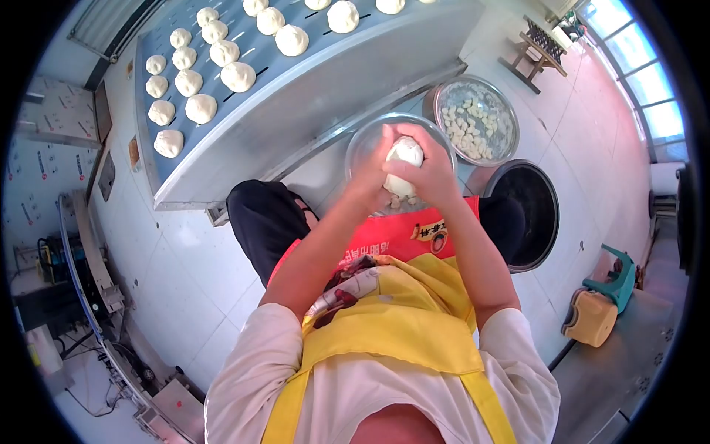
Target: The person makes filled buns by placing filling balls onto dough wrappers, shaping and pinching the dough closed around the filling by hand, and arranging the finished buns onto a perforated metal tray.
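Between my two hands is a white, smooth, rounded ball that looks like dough. My left hand wraps round its left side, and my right hand closes over the top and right side. Both hands are above a round basin in front of my lap. Small pale bits lie in the basin just below the ball. My palms and the ball's underside are hidden.
At upper left a blue-topped surface carries rows of white bun-shaped pieces. A steel basin of pale chunks and a black tub stand to the right. Farther off are a wooden stool and a green plastic stool.
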The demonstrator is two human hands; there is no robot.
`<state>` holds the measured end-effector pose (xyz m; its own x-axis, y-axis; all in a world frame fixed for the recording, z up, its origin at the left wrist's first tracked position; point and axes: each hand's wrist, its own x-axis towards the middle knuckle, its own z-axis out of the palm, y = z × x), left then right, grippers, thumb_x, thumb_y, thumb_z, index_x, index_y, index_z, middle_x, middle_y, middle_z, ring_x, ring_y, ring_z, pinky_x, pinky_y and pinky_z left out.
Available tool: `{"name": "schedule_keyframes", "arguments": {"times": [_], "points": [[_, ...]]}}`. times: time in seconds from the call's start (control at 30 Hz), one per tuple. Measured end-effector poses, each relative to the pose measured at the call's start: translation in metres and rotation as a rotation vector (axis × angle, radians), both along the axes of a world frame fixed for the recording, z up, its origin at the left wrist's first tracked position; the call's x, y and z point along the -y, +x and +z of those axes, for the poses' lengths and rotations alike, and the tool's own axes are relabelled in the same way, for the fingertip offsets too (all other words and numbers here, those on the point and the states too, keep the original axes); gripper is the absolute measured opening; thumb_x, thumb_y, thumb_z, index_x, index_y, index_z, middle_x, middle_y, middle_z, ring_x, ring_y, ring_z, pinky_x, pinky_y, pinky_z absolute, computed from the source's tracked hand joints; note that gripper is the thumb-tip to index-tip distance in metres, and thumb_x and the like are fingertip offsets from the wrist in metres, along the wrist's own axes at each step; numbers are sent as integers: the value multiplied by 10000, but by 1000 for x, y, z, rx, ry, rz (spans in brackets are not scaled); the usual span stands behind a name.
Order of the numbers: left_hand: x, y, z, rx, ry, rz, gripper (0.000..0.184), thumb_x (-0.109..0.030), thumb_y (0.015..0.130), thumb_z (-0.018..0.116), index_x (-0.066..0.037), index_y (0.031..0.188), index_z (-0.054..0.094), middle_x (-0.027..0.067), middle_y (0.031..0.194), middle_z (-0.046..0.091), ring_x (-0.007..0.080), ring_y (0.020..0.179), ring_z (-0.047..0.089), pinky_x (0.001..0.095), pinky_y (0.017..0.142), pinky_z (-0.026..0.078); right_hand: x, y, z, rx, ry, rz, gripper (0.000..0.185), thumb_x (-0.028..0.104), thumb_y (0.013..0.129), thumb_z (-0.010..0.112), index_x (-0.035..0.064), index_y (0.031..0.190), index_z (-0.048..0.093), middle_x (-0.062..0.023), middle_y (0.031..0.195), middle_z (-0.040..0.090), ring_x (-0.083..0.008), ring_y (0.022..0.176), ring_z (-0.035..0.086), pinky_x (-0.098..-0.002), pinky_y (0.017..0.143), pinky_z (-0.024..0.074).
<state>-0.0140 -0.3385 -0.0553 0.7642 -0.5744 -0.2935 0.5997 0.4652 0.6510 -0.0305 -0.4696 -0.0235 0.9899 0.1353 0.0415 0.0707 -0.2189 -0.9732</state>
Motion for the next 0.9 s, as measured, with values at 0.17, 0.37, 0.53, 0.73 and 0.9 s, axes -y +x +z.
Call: {"name": "schedule_keyframes", "arguments": {"times": [0.17, 0.37, 0.53, 0.73, 0.9], "points": [[2, -4, 0, -46, 12, 45, 604, -622, 914, 408, -125, 1247, 484, 62, 1124, 597, 205, 1058, 596, 365, 890, 497, -1, -3, 4, 177, -61, 33, 701, 275, 647, 781, 78, 1265, 516, -102, 1144, 586, -216, 1038, 570, -329, 901, 441], [6, -10, 9, -23, 23, 113, 616, -574, 914, 480, -83, 1285, 455, 82, 1175, 572, 222, 1072, 586, 363, 901, 490, 0, -4, -4, 105, -35, -13, 660, 306, 681, 765, 72, 1248, 521, -105, 1116, 599, -216, 1025, 582, -332, 882, 452], [7, -13, 8, 63, 95, 123, 642, -599, 924, 413, -74, 1294, 439, 102, 1202, 555, 222, 1107, 567, 373, 923, 482, 0, -3, 9, -3, 113, 2, 630, 274, 727, 730, 37, 1269, 511, -66, 1138, 577, -156, 1044, 542, -289, 922, 415], [7, -13, 1, 27, -29, 157, 672, -639, 927, 334, -77, 1277, 449, 105, 1182, 572, 238, 1079, 586, 389, 927, 482, 14, -5, -6, 39, 269, 142, 807, 248, 714, 738, 84, 1405, 355, -123, 1219, 542, -203, 1117, 538, -331, 964, 413], [4, -13, 8, -87, -87, 91, 684, -651, 926, 314, -76, 1256, 483, 102, 1148, 604, 245, 1048, 611, 391, 912, 489, 17, -12, 7, 62, 37, 199, 1045, 268, 564, 849, 89, 1442, 312, -117, 1335, 470, -219, 1207, 478, -343, 1020, 370]]}}
